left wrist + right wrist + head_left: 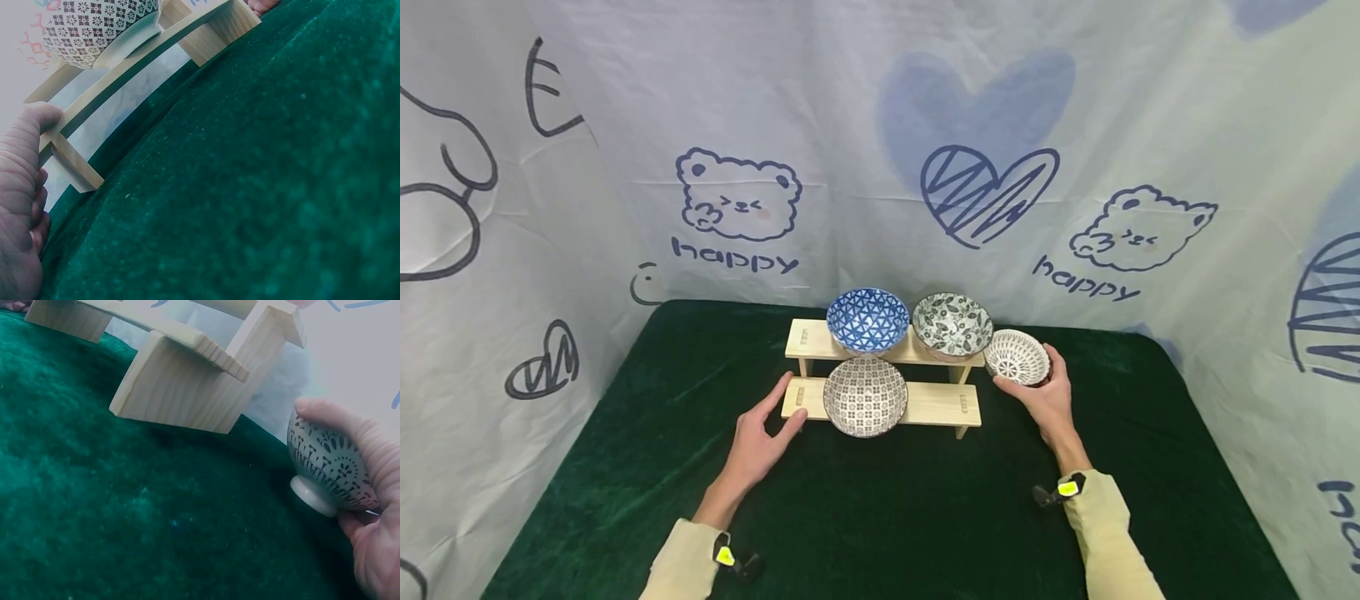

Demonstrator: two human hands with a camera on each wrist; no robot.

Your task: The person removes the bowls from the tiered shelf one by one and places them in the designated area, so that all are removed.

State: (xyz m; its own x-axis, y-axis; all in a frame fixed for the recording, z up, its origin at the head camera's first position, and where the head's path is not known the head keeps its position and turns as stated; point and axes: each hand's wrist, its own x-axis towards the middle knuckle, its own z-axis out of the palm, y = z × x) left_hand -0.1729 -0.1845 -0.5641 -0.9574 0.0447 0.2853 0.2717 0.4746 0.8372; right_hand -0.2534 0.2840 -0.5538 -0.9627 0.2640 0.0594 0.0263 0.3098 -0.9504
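Note:
My right hand grips a small white bowl with a dark pattern by its rim, right of a two-tier wooden stand. The right wrist view shows this bowl tilted, its foot just above or at the cloth; contact is unclear. My left hand holds the left end of the stand's lower board, thumb at the front edge. A brown-and-white patterned bowl sits on that lower tier. On the upper tier stand a blue-and-white bowl and a leaf-patterned bowl.
A dark green cloth covers the table. Behind and at both sides hangs a pale curtain printed with hearts and bears. The stand's wooden leg rests on the cloth near the right hand.

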